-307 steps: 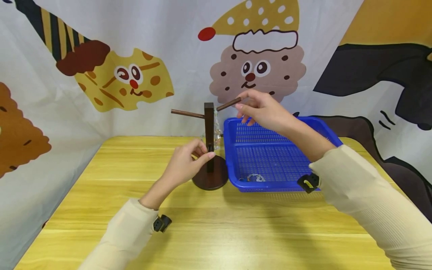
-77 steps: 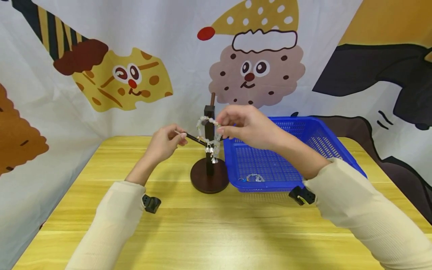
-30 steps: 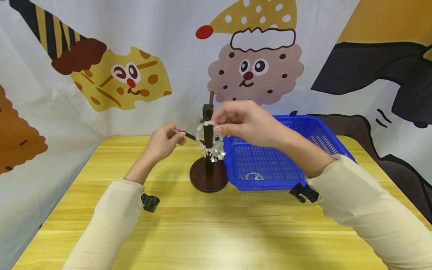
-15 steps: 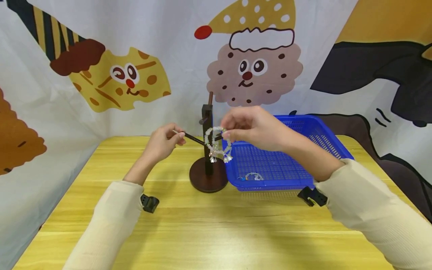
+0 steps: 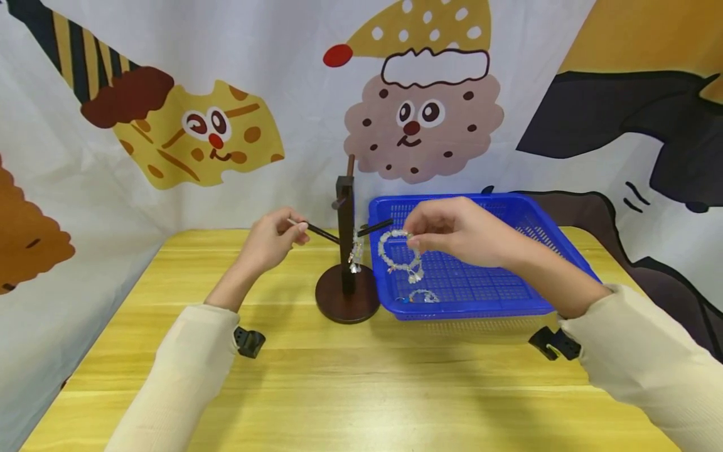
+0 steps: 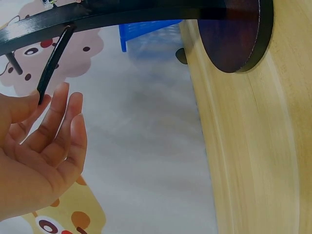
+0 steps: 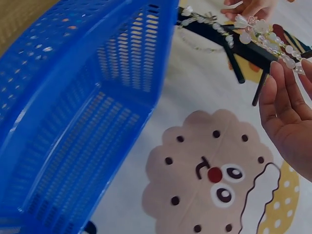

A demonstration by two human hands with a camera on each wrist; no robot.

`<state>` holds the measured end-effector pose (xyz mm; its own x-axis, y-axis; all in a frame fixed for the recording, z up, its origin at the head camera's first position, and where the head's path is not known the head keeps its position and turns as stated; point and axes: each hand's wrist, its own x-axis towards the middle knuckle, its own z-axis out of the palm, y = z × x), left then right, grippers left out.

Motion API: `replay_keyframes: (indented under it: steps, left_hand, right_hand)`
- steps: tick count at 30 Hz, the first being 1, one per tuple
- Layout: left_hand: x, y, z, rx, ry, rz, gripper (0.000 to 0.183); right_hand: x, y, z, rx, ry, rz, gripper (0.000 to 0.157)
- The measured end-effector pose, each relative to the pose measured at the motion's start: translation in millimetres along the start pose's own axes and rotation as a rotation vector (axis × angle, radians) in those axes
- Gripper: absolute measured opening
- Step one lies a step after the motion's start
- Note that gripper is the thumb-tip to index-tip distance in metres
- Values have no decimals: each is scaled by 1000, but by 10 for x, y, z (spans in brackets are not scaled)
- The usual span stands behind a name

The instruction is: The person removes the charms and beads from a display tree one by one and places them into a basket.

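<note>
A dark wooden stand with a round base and several pegs stands on the table. My left hand pinches the tip of its left peg between thumb and finger; in the left wrist view the other fingers extend loosely. My right hand pinches a pale beaded bracelet with small flower-like charms, held over the near left part of the blue basket. In the right wrist view that bracelet dangles from the fingertips. Another beaded bracelet hangs from the stand's right peg.
The blue plastic basket sits just right of the stand. Inside its near left corner lies a clear beaded bracelet with a blue bit beside it. A printed cartoon cloth hangs behind the wooden table.
Ten seconds ago my hands were on the post and an upper peg; the stand has since turned. In the last second my right hand drew the bracelet off the right peg, rightward over the basket.
</note>
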<state>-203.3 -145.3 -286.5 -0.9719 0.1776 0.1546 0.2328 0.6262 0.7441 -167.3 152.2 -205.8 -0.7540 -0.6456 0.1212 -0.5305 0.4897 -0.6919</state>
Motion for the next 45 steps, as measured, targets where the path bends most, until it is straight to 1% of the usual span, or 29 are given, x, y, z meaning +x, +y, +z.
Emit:
replay_keyframes:
  steps: [5,14,18,27,32,45]
  left_hand:
    - [1,-6,2,-7,0,-6,19]
    - [5,-6,7,-12,-1,-4,19]
    - [5,-4,6,-9,1,-3,19]
    - [4,-5,6,-3,1,5,18]
    - [1,-7,8,-5,0,3,19]
    - [-3,-20,14,-12,4,5,19]
  right_hand:
    - [-107,128,-22,-16,0,15,6]
    - [-272,374,-22,23,0,59,6]
    - [-319,481,7,51,-4,83,7]
    - [-380,694,103,67,-16,109,7]
    - [-404,764,155,68,-24,121,7]
    - [-416,848,215,37,-29,100,9]
